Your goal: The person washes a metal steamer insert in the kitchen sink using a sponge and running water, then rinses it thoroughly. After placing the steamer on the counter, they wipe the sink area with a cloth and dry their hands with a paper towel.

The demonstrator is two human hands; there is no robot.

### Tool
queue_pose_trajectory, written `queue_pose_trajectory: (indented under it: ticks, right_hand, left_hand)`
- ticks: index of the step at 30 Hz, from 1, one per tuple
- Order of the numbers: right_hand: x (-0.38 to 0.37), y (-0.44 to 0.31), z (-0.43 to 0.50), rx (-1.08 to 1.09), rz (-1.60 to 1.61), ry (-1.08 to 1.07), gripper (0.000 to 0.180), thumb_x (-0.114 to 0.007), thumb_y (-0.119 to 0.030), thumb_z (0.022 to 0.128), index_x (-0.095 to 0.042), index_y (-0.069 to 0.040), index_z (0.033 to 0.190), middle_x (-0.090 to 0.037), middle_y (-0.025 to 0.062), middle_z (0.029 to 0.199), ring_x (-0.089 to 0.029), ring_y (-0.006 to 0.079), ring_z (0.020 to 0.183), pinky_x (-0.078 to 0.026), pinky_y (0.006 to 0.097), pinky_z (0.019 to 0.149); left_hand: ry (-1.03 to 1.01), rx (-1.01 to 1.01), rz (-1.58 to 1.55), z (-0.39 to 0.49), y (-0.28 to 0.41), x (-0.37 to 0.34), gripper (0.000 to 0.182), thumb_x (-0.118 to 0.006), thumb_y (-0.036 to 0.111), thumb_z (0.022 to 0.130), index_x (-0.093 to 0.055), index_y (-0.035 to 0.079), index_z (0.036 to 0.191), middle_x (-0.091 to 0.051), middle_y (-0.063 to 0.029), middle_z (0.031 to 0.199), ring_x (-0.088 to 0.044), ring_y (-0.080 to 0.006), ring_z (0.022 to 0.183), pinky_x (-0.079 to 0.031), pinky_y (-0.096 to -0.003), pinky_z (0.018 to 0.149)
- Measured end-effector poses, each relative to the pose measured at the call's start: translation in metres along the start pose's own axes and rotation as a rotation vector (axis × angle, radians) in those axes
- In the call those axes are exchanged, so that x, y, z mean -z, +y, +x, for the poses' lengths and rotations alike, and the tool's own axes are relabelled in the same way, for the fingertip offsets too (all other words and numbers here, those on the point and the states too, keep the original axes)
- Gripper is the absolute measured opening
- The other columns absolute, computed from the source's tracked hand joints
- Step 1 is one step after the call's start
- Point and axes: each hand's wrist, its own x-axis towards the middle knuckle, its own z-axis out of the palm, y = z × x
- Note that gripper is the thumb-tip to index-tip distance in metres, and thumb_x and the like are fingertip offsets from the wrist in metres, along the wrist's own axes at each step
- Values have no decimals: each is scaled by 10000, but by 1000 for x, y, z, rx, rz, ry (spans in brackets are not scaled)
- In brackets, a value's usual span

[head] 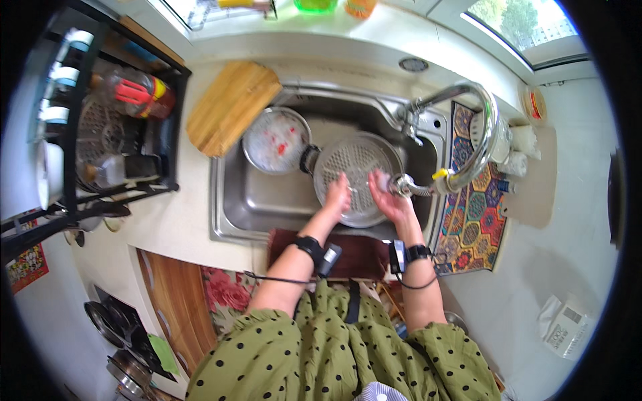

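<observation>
A round perforated metal steamer tray (pixel 358 150) sits in the stainless steel sink (pixel 266 195). Over its near left part is my left hand (pixel 337 194), seen edge-on with the thumb up; whether it touches the metal is unclear. My right hand (pixel 391 200) is above the tray's right side, fingers apart, right beside the faucet's spray head (pixel 401 185). Neither hand appears to grip anything. Left of the tray, a round metal pan (pixel 266 135) holds cloudy water with red bits. A dark knob or handle (pixel 309 159) lies between the two vessels.
A wooden cutting board (pixel 233 108) lies at the sink's back left corner. The curved chrome faucet (pixel 486 135) arches over the right side. A black rack (pixel 183 125) with bottles stands left. A patterned mat (pixel 474 215) covers the right counter; a brown cloth (pixel 326 253) hangs in front.
</observation>
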Motion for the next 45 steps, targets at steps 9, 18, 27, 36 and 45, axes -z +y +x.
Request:
queue_pose_trajectory:
  ticks: [9, 18, 27, 36, 45]
  right_hand:
    - [33, 15, -1, 209, -322, 364, 336, -434, -199, 1024, -478, -5, 1295, -551, 193, 1321, -562, 339, 1208, -487, 470, 1028]
    - [25, 7, 9, 289, -157, 268, 398, -519, -270, 1017, -431, -14, 1309, -463, 243, 1372, -554, 386, 1214, -518, 466, 998]
    - [25, 11, 5, 457, -289, 272, 362, -450, -281, 1039, -485, -26, 1294, -570, 191, 1226, -581, 360, 1161, -514, 457, 962]
    - [-52, 13, -101, 1090, -1858, 122, 707, -763, -124, 821, -440, -130, 1451, -525, 61, 1274, -576, 139, 944, -477, 238, 709]
    - [-80, 20, -80, 894, -1597, -47, 328, -650, -88, 948, -623, -43, 1273, -616, 16, 1152, -592, 76, 924, -498, 231, 806]
  left_hand:
    - [-94, -901, 1117, 4, -49, -18, 429, -498, 336, 982, -615, -51, 836, -647, -270, 735, -650, -422, 667, -494, -513, 602]
    - [-147, -300, 531, -54, 204, 47, 303, -551, 109, 977, -370, -17, 1185, -659, -183, 960, -683, -260, 693, -588, -384, 563]
    - [431, -1276, 478, -99, 496, 96, 370, -686, 182, 836, -603, -63, 1100, -656, -108, 928, -623, -204, 807, -515, -342, 714]
    - [575, -1675, 872, -70, 400, 75, 343, -668, 134, 892, -570, -36, 1174, -629, -198, 1136, -591, -318, 1073, -449, -404, 961]
    - [348, -338, 552, 59, 99, 90, 269, -554, 149, 934, -656, 1, 1135, -697, -130, 1065, -642, -261, 1009, -494, -374, 877]
